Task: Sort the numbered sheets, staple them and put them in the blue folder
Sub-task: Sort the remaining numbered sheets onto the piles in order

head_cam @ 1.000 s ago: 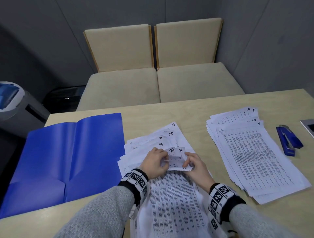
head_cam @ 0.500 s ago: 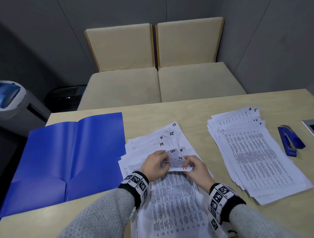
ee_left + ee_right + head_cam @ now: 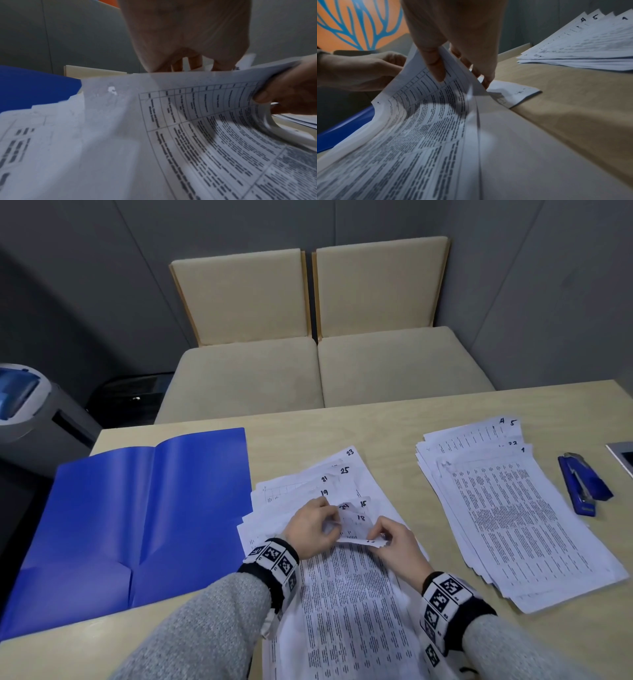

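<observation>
White printed sheets make up your working pile (image 3: 342, 604), lying at 6 o'clock on the tabletop (image 3: 394, 422), directly before you. Its long axis runs from 6 towards 12, leaning slightly to 1, with the numbered corners at the far end. Corners marked 23, 25, 21, 19, 24, 15 and 18 are fanned out there.

Your left hand (image 3: 310, 529) has its fingers curled about the turned-up corners of several sheets. Your right hand (image 3: 394, 542) pinches the far edge of the top sheets between thumb and fingers, lifting them into a curl, as the right wrist view confirms. Neither hand is released.

Judgement: you are at the sorting step, reading corner numbers to find the next sheet. Lift only the corners; keep the near end of the pile flat so the sheets do not slide apart. Peel one sheet at a time and read each number fully before pulling, since several numerals are partly hidden under your fingers.

A second pile (image 3: 513, 515) lies at 3 o'clock, well apart, with its long axis parallel and corners 4, 5 and 1 showing at the far end. The stapler (image 3: 582, 484) lies just beyond it at 3 o'clock, untouched. The blue folder (image 3: 137, 518) lies open at 9 o'clock, touching the working pile's left edge; no sheets lie in it.
</observation>
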